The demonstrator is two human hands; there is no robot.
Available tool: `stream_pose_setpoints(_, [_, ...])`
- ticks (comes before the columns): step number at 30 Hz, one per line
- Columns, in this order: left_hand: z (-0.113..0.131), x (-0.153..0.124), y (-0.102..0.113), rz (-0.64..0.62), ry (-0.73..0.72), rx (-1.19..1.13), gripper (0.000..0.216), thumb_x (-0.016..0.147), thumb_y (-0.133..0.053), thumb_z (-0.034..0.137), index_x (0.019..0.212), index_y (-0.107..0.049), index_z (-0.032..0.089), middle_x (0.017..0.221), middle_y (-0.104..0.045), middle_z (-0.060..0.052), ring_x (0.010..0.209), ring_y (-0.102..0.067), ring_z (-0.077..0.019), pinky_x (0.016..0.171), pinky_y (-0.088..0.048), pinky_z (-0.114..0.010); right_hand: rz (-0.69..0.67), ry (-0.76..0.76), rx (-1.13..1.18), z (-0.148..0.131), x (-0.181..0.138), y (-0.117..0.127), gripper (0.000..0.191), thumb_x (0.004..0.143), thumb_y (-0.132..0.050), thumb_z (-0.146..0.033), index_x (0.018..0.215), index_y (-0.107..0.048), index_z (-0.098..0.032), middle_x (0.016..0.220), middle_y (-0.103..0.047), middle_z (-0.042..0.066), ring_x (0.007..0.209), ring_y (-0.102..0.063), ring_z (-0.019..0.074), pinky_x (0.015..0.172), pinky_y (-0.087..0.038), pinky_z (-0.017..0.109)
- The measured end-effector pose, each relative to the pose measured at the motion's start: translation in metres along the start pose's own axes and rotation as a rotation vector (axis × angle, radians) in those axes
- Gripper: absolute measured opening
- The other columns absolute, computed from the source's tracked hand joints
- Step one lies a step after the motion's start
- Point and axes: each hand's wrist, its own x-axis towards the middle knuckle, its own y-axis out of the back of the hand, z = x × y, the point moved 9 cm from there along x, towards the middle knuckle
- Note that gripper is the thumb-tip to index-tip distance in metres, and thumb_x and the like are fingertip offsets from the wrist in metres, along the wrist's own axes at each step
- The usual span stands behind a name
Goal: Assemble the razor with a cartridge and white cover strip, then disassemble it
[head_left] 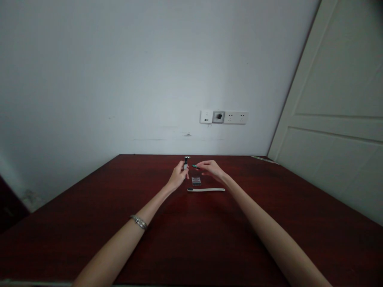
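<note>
My left hand (178, 175) is closed round a small dark handle with a pale metal head (186, 161), held upright above the dark red table (119, 207). My right hand (211, 168) hovers just to its right, fingers pinching a small teal piece (195, 166). Below the hands a small clear packet (196, 181) lies flat on the table. In front of it lies a white toothbrush (206, 189) with a dark head pointing left. A metal bracelet (139, 222) is on my left wrist.
The table runs back to a pale wall with a row of white sockets (224, 117). A white door (338, 111) stands at the right, close to the table's right edge. A dark object (8, 207) shows at the far left.
</note>
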Motion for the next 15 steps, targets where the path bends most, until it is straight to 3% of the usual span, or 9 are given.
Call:
stream_pose_setpoints(8, [-0.0070,-0.0033,0.0057,0.094,0.009,0.048,0.019,0.076,-0.054,0.031,0.084,-0.045,0.018,0.071,-0.046,0.004,0.060,-0.048,-0.0067,0.052,-0.051,-0.019,0.027,-0.040,0.043,0.0028,-0.0005,0.0007,0.024,0.065,-0.068,-0.033,0.079,-0.071,-0.013,0.074,-0.068,0.005,0.067,-0.058,0.0116,0.052,-0.045,0.019])
stream_pose_setpoints(15, [-0.0038,-0.0035,0.0002,0.063,-0.023,0.049,0.029,0.077,-0.054,0.038,0.098,-0.048,0.018,0.064,-0.038,0.007,0.056,-0.042,-0.0058,0.049,-0.053,-0.020,0.085,-0.093,0.058,0.0055,-0.0045,0.0054,0.019,0.066,-0.067,-0.029,0.077,-0.071,-0.014,0.074,-0.068,0.005,0.067,-0.058,0.0112,0.052,-0.045,0.019])
